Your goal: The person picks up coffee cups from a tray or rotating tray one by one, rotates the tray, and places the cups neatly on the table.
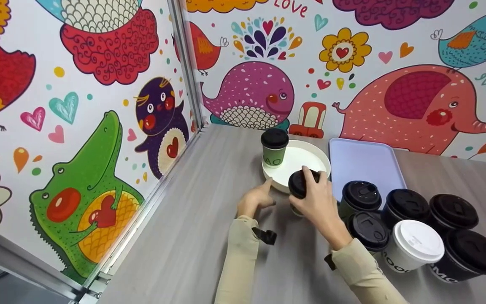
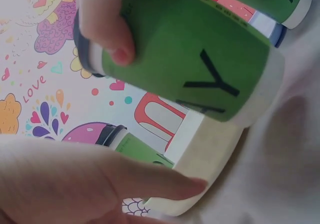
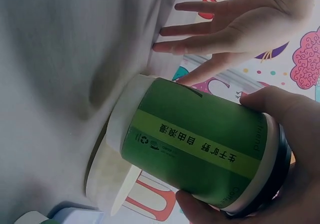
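My right hand (image 1: 319, 203) grips a green paper coffee cup (image 3: 195, 144) near its top, fingers and thumb around the black lid (image 1: 297, 185). In the head view the hand hides most of this cup, which stands in front of the near rim of a round cream tray (image 1: 312, 154). Inside that tray, at its left, another green cup (image 1: 274, 155) with a black lid stands upright. My left hand (image 1: 255, 199) is by the tray's near left rim, its fingers extended in the right wrist view and holding nothing.
A rectangular lavender tray (image 1: 365, 158) lies right of the round one. Close to my right forearm stand several lidded cups, among them a white cup (image 1: 416, 245) and a dark navy cup (image 1: 471, 255). Printed wall panels (image 1: 243, 46) border the table at the back and left.
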Demonstrator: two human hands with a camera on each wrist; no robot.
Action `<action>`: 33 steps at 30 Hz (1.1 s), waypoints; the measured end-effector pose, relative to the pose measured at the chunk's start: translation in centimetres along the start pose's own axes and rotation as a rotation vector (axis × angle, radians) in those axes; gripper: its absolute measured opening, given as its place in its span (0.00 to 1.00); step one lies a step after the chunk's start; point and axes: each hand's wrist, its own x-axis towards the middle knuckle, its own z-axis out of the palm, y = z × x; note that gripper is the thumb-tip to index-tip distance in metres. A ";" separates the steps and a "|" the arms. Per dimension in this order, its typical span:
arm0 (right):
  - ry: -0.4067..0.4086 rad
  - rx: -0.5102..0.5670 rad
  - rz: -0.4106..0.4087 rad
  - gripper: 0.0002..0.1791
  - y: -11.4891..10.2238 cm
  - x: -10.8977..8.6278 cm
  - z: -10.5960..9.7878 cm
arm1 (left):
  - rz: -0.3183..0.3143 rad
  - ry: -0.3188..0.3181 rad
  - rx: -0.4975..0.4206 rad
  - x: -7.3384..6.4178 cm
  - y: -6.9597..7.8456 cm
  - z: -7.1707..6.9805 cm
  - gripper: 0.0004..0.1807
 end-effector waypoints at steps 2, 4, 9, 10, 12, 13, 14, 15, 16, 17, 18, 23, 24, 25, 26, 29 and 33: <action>-0.002 -0.002 0.011 0.46 0.1 0.0 -0.2 | -0.007 0.001 -0.011 0.0 0.0 0.0 0.47; -0.005 -0.004 0.022 0.46 0.3 0.0 -0.3 | -0.008 0.001 -0.021 -0.1 0.0 0.0 0.47; -0.017 -0.010 0.047 0.46 0.6 0.0 -0.6 | -0.001 0.002 -0.032 -0.2 0.0 0.0 0.47; -0.017 -0.013 0.052 0.46 0.7 0.0 -0.7 | 0.000 0.001 -0.033 -0.2 0.0 0.0 0.47; -0.018 -0.021 0.062 0.47 0.8 -0.1 -0.8 | 0.004 0.002 -0.029 -0.2 0.0 -0.1 0.48; -0.017 -0.027 0.065 0.47 0.9 -0.1 -0.8 | 0.004 0.002 -0.021 -0.2 0.0 -0.1 0.48; -0.014 -0.033 0.067 0.46 1.0 -0.1 -0.8 | 0.004 0.001 -0.014 -0.3 0.0 -0.1 0.47; -0.009 -0.040 0.068 0.46 1.1 -0.1 -0.8 | 0.004 0.000 -0.007 -0.3 0.0 -0.1 0.47; -0.002 -0.049 0.067 0.46 1.1 -0.1 -0.8 | 0.005 0.000 0.001 -0.3 0.0 -0.2 0.47; 0.008 -0.062 0.062 0.46 1.2 -0.2 -0.8 | 0.005 -0.001 0.009 -0.3 0.0 -0.2 0.47; 0.019 -0.075 0.055 0.46 1.3 -0.2 -0.9 | 0.003 -0.002 0.017 -0.3 0.0 -0.2 0.47; 0.067 -0.150 0.023 0.44 1.8 -0.2 -0.9 | 0.003 -0.006 0.021 -0.2 0.0 -0.2 0.47; 0.068 -0.160 0.022 0.44 1.8 -0.2 -0.9 | 0.003 -0.006 0.020 -0.1 0.1 -0.2 0.48; 0.066 -0.169 0.023 0.45 1.9 -0.2 -1.0 | 0.004 -0.005 0.017 -0.1 0.1 -0.2 0.48; 0.064 -0.174 0.024 0.45 2.0 -0.2 -0.9 | 0.003 -0.006 0.016 -0.1 0.1 -0.1 0.48; 0.056 -0.190 0.030 0.45 2.2 -0.2 -1.0 | 0.002 -0.008 0.015 -0.1 0.1 -0.1 0.48; 0.052 -0.204 0.037 0.45 2.5 -0.2 -0.9 | 0.004 -0.012 0.020 -0.1 0.1 0.0 0.48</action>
